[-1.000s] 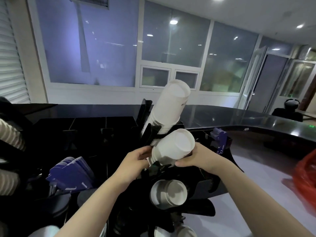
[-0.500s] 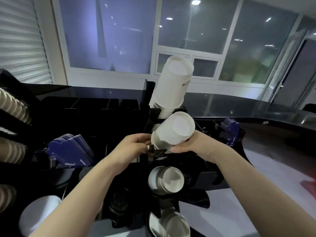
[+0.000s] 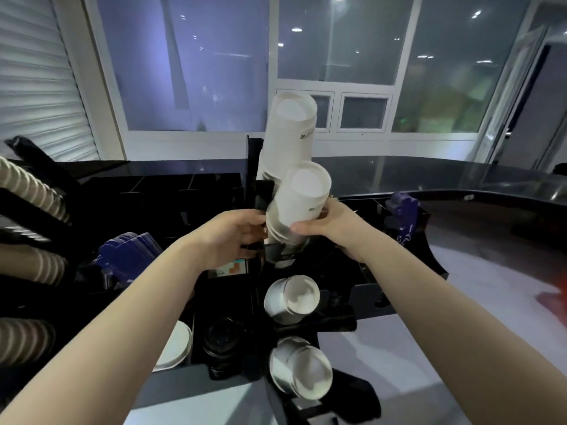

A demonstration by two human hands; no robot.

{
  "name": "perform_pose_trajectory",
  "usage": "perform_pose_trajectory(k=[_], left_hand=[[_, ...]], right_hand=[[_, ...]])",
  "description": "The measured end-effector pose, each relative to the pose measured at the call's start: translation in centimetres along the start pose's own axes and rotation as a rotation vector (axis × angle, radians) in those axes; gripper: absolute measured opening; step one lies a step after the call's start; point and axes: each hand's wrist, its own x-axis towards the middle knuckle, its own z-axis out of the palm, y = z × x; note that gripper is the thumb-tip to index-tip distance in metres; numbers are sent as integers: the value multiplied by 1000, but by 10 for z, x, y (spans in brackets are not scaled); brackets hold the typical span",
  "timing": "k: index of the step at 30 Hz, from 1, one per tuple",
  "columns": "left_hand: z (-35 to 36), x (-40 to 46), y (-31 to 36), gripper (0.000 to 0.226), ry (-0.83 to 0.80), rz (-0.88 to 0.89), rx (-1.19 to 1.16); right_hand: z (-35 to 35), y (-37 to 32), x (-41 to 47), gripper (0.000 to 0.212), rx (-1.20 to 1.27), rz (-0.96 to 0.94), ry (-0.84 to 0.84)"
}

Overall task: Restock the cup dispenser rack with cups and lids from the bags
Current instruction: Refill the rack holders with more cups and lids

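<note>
Cup stack (image 3: 299, 207) sits tilted in rack (image 3: 310, 262) slot, 2nd from top, below taller stack (image 3: 290, 136). My left hand (image 3: 228, 237) & right hand (image 3: 333, 228) both grasp its base end.

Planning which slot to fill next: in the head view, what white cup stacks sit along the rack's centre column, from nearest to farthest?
Nearest cup stack → second cup stack → stack gripped by left hand and right hand → tallest stack.
</note>
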Motion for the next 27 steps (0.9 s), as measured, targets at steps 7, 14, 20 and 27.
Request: perform_pose_trajectory(k=[7,14,20,27], left_hand=[[26,-28,9,28,104,389,180],[51,-74,0,45,245,551,20],[61,-98,-37,39,212,427,-43],[68,-110,-60,38,315,347,84]], right_hand=[[10,-29,-48,52,-136,-233,196],[29,-54,-118,59,-54,-385,232],[37,-47,-175,63,165,-402,272],[42,-21,-189,63,-88,-324,445]])
